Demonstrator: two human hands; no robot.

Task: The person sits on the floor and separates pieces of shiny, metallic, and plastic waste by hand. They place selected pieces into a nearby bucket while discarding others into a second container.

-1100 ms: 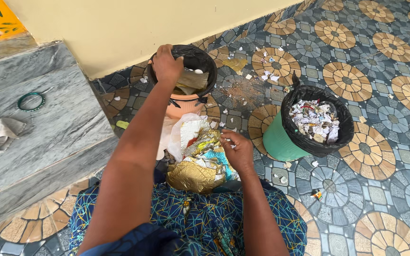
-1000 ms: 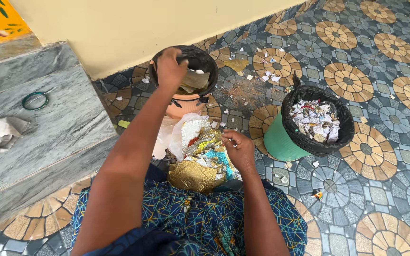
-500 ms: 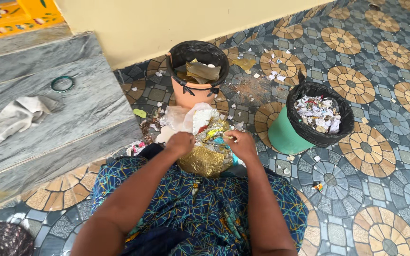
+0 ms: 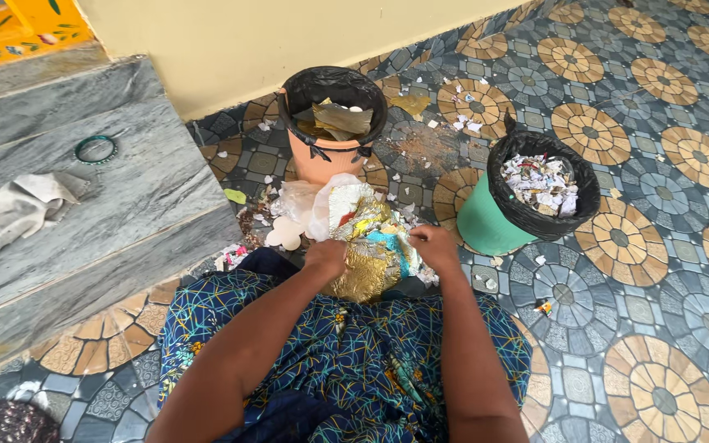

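The left hand (image 4: 327, 256) and the right hand (image 4: 434, 246) are both laid on a heap of crumpled foil wrappers (image 4: 367, 242) that is piled on the tiled floor (image 4: 658, 271) just in front of the lap, between the knees and the two bins; the fingers of each hand are curled down into the heap, though it cannot be told whether a particular piece is pinched. A slip is judged likely: the foil is thin, glossy and springy, so a scrap could be torn short or flicked off among the white shreds already scattered over the tiles. The terracotta bin (image 4: 331, 123) and the green bin (image 4: 527, 197) are lined with slack black plastic, and the green one is tilted, so it could be tipped by a careless reach. A green bangle (image 4: 95, 148) and a limp grey cloth (image 4: 14, 212) are left on the smooth marble step (image 4: 108, 221)
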